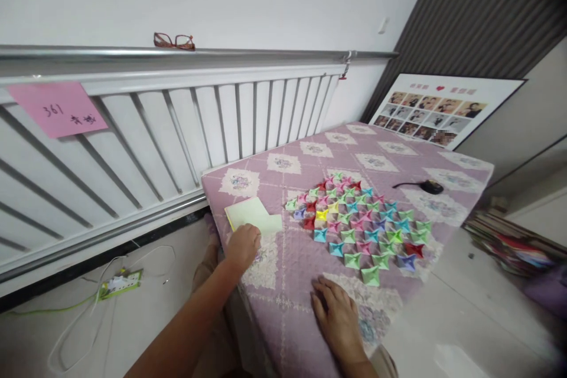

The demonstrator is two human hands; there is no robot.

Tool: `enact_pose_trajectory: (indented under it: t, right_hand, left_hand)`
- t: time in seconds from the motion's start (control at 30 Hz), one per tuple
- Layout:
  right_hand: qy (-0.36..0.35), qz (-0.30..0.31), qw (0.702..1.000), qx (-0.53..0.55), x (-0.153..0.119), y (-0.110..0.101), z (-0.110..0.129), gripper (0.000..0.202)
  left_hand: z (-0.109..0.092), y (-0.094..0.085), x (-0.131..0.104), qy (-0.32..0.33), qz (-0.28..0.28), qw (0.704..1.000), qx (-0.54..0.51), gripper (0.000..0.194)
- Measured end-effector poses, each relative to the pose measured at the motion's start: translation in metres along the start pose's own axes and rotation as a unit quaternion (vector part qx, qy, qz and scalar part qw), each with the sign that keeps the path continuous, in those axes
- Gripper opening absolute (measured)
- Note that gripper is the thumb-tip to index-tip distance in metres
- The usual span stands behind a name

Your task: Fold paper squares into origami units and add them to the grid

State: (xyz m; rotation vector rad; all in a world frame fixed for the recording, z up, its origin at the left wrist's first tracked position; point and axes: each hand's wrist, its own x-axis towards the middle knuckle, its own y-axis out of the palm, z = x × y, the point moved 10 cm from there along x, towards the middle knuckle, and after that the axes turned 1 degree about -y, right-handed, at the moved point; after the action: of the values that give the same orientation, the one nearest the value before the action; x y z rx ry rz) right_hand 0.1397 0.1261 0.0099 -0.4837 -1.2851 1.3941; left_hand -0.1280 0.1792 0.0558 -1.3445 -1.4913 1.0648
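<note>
My left hand (pixel 244 245) lies at the lower edge of a few pale green and yellow sheets of paper (pixel 248 214). Its fingers are curled down onto the paper, and the fingertips are partly hidden. My right hand (pixel 339 318) rests on the tablecloth with its fingers stretched out and nothing in them. Beyond it, many small folded paper pieces (pixel 349 237) in green, blue, pink, red, yellow and purple stand in a joined, diamond-like array. A green folded piece (pixel 370 276) at the near corner is the one closest to my right hand.
A pink floral cloth (pixel 301 283) covers the table. On its right side lies a black object with a thin tail (pixel 430 187). Behind stand a white radiator (pixel 221 124), eyeglasses (pixel 173 41) on a pipe and a photo board (pixel 436 109). A power strip (pixel 121 284) with cables lies on the floor.
</note>
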Motion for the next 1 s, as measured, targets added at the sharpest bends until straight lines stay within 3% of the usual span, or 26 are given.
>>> enact_pose_trajectory:
  t: [0.13, 0.27, 0.37, 0.47, 0.53, 0.67, 0.77, 1.0]
  right_hand:
    - [0.016, 0.006, 1.000, 0.021, 0.000, 0.000, 0.000, 0.033]
    - [0.013, 0.009, 0.999, 0.047, -0.003, 0.000, 0.003, 0.041]
    - [-0.021, 0.023, 0.997, 0.074, -0.005, 0.001, 0.009, 0.036]
    - [-0.045, 0.032, 0.994, 0.095, -0.006, 0.001, 0.012, 0.024]
    - [-0.049, 0.033, 0.992, 0.109, -0.006, 0.001, 0.012, 0.021]
    - [-0.054, 0.030, 0.990, 0.127, -0.005, 0.000, 0.011, 0.016]
    - [-0.054, 0.045, 0.989, 0.130, -0.005, 0.002, 0.012, 0.013]
    - [-0.022, 0.037, 0.990, 0.131, -0.004, -0.003, 0.010, 0.026]
  left_hand:
    - [-0.049, 0.042, -0.045, 0.063, 0.065, 0.996, 0.016, 0.020]
    - [-0.082, 0.077, -0.078, 0.087, 0.117, 0.989, 0.026, 0.020]
    - [-0.099, 0.086, -0.093, 0.096, 0.147, 0.984, 0.029, 0.022]
    - [-0.111, 0.078, -0.105, 0.112, 0.162, 0.980, -0.014, 0.020]
    - [-0.108, 0.066, -0.111, 0.104, 0.154, 0.979, -0.088, 0.017]
    - [-0.071, 0.050, -0.114, 0.031, 0.104, 0.975, -0.194, 0.029]
    - [-0.049, 0.054, -0.113, 0.014, 0.097, 0.977, -0.187, 0.024]
    - [-0.034, 0.071, -0.110, -0.049, 0.109, 0.976, -0.181, 0.017]
